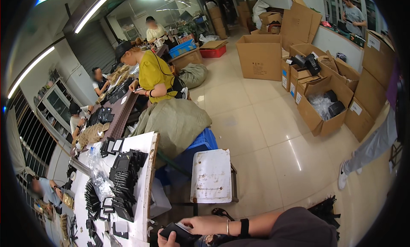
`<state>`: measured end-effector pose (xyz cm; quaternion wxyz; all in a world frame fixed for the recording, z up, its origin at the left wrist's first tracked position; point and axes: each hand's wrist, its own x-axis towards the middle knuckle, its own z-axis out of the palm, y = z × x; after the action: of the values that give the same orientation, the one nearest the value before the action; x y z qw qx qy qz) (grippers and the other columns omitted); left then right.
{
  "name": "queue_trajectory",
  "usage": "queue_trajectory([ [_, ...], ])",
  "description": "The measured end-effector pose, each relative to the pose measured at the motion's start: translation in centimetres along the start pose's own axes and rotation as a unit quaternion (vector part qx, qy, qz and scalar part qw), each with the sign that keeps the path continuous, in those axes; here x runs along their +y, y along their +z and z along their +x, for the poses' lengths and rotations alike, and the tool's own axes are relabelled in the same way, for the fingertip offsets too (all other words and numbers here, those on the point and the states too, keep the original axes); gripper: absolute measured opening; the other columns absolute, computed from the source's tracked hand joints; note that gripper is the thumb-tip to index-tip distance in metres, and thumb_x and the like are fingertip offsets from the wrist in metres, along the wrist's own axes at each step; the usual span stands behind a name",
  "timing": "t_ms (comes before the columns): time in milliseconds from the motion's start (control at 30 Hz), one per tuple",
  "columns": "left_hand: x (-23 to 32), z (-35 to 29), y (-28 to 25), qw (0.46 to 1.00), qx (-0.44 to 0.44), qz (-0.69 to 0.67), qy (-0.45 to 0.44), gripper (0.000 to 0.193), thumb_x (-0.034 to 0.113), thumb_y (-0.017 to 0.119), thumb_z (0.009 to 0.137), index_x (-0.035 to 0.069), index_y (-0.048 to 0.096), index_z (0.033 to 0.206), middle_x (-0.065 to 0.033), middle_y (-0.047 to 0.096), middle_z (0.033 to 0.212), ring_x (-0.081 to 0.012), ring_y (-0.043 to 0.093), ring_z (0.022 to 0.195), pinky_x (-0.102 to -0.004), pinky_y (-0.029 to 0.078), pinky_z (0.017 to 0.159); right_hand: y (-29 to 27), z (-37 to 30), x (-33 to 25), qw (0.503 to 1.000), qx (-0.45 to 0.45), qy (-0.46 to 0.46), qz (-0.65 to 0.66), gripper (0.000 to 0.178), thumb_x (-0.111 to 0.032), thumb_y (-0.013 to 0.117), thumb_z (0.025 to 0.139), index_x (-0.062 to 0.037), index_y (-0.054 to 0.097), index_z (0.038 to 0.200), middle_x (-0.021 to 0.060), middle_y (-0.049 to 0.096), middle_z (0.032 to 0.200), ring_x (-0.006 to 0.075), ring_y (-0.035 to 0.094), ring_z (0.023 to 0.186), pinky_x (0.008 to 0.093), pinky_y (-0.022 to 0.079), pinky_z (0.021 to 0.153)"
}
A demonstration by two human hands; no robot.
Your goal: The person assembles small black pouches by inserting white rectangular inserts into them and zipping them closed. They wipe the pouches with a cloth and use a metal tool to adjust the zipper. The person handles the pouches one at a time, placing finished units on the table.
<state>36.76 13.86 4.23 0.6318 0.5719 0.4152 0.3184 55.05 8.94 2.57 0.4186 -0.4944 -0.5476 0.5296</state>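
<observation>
At the bottom, my left hand (168,239) grips a black flat wallet-like piece (178,233), its thumb lying over the front. My right hand (204,225) reaches in from the right, with a light bracelet and black band on the wrist. Its fingers are bent and closed at a thin white card (184,226) along the upper edge of the black piece. How far the card sits inside is hidden by the fingers. Left of my hands, on a white table (144,161), a long stack of similar black pieces (124,183) leans in overlapping rows.
Clear plastic bags (99,174) lie beside the stack. A worn white stool (211,176) stands ahead, near a green-grey sack (171,123) and blue crate (203,140). Open cartons (326,104) line the right. Co-workers sit or stand along a long table; a person's leg (371,140) shows at right.
</observation>
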Motion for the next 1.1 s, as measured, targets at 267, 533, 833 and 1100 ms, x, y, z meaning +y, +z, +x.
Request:
queue_trajectory([
  [267, 0.8, -0.1, -0.1, 0.999, -0.015, -0.047, -0.015, 0.02, 0.005, 0.048, 0.088, 0.001, 0.05, 0.107, -0.0059, 0.054, 0.097, -0.0149, 0.051, 0.087, -0.0248, 0.042, 0.078, 1.6, 1.0, 2.4, 0.981, 0.089, -0.163, -0.053, 0.032, -0.027, 0.047, 0.091, -0.0083, 0.051, 0.117, 0.0134, 0.062, 0.098, 0.0276, 0.06, 0.089, 0.0334, 0.047, 0.074],
  [533, -0.2, -1.2, -0.3, 0.994, -0.02, -0.093, -0.059, 0.028, -0.001, 0.046, 0.087, -0.001, 0.046, 0.116, -0.0095, 0.053, 0.105, -0.0168, 0.051, 0.09, -0.0273, 0.044, 0.077, 1.4, 3.9, 4.0, 0.985, 0.037, -0.158, -0.049, 0.018, -0.016, 0.057, 0.075, -0.0014, 0.052, 0.086, 0.0145, 0.059, 0.073, 0.0296, 0.059, 0.068, 0.0363, 0.043, 0.062],
  [833, -0.7, -0.5, -2.3, 0.935, -0.028, 0.317, 0.159, 0.045, -0.01, 0.052, 0.07, -0.006, 0.048, 0.115, -0.028, 0.049, 0.104, -0.0386, 0.05, 0.09, -0.0394, 0.044, 0.079, 1.4, 3.7, 4.4, 0.983, -0.043, -0.165, 0.072, 0.034, -0.018, 0.05, 0.087, -0.0027, 0.048, 0.118, 0.0159, 0.061, 0.099, 0.0237, 0.06, 0.087, 0.032, 0.046, 0.076],
  [1100, -1.9, -0.3, -3.7, 0.884, -0.084, 0.392, 0.241, 0.051, -0.009, 0.052, 0.068, -0.009, 0.044, 0.119, -0.0305, 0.049, 0.102, -0.0396, 0.05, 0.079, -0.041, 0.045, 0.076, 0.8, 3.5, 2.7, 0.99, -0.027, -0.126, -0.05, 0.026, -0.02, 0.053, 0.086, 0.0002, 0.055, 0.101, 0.0133, 0.063, 0.086, 0.0208, 0.06, 0.078, 0.0314, 0.044, 0.068],
])
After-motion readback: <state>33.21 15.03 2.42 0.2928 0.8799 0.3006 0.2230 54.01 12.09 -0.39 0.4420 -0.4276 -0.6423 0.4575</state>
